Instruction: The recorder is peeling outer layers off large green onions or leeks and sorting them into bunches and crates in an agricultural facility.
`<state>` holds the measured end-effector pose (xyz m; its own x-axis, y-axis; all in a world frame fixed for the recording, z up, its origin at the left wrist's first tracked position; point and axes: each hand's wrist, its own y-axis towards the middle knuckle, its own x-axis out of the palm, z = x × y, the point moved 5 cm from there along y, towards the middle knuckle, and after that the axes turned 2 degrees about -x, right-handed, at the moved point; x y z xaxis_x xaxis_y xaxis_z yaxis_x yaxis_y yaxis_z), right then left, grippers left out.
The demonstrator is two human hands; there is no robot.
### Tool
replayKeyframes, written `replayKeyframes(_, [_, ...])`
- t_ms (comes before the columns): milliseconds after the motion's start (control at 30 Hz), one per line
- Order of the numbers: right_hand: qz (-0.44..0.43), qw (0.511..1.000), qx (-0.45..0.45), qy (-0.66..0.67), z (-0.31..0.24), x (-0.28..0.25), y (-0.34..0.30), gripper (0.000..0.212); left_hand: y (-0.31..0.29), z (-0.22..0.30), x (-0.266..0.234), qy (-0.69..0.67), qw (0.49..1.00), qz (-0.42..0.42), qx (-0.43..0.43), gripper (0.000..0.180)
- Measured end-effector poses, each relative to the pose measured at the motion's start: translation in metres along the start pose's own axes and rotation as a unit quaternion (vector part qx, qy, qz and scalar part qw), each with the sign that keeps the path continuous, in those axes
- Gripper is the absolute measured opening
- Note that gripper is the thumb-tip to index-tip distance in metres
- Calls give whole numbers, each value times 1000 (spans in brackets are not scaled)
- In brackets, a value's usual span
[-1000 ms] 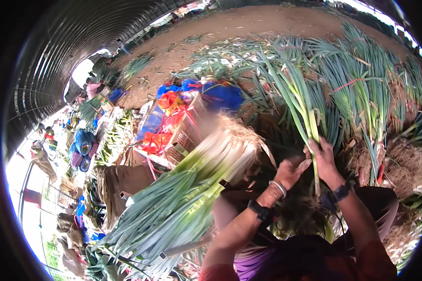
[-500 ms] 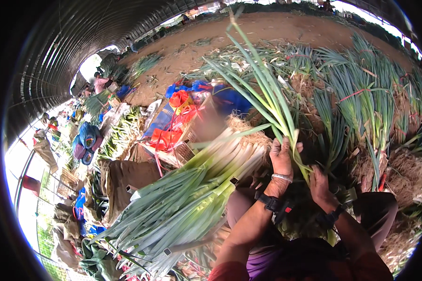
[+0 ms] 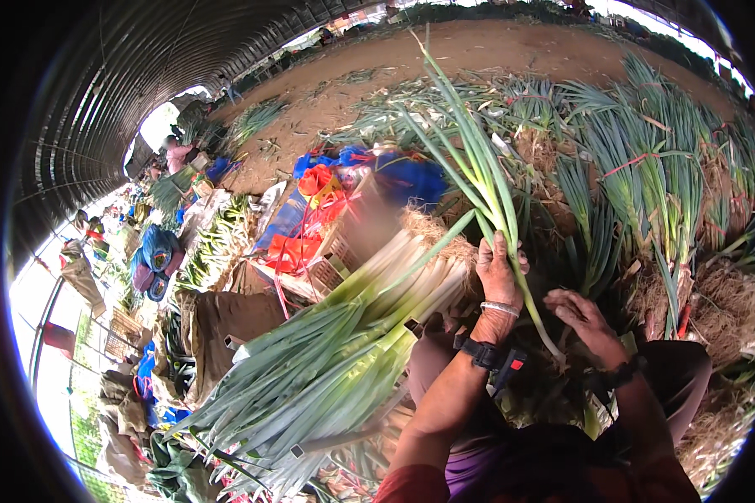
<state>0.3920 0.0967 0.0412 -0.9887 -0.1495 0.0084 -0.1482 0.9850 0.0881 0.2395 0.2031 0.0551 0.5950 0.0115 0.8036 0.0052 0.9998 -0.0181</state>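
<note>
A single leek (image 3: 493, 180) is gripped by my left hand (image 3: 499, 272), its green leaves fanning up and away and its pale root end slanting down to the right. My right hand (image 3: 589, 325) is beside that root end, apart from the stalk, with its fingers stretched out and nothing visible in them. To the left of my left hand lies a big pile of leeks (image 3: 327, 352), their bushy roots turned toward my hand and their leaves toward the lower left.
Tied bundles of leeks (image 3: 658, 180) stand at the right, with tangled roots (image 3: 717, 310) below them. Beyond the pile is a crate (image 3: 331, 268) with red plastic (image 3: 298, 251) and blue sheeting (image 3: 411, 180). A brown sack (image 3: 226, 331) sits at the left. Another person (image 3: 179, 155) is far off.
My right hand has come away from the leek's lower end and moved slightly right, fingers opening. The lower stalk now shows down to its pale tip. My left hand keeps its hold.
</note>
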Motion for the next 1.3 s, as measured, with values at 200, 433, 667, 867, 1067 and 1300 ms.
replayKeyframes(200, [-61,946,-116,-296,32,14,-9,27,-19,-14,44,-26,993,-93,-69,19])
replayKeyframes(433, [73,985,-80,-137,-5,8,-2,16,-8,-26,27,62,994,-84,-40,17])
replayKeyframes(667, [94,981,-92,-140,-35,10,7,14,-5,-37,1,751,574,-134,296,41])
replayKeyframes(867, [106,937,-115,-314,1,3,-11,18,-9,13,55,219,960,-149,93,43])
replayKeyframes(1067, [-91,879,7,-467,27,20,-28,32,-32,-15,58,139,984,-103,-37,23])
replayKeyframes(1300, [-48,994,52,81,10,24,-13,35,-25,-20,54,133,976,-130,-111,48])
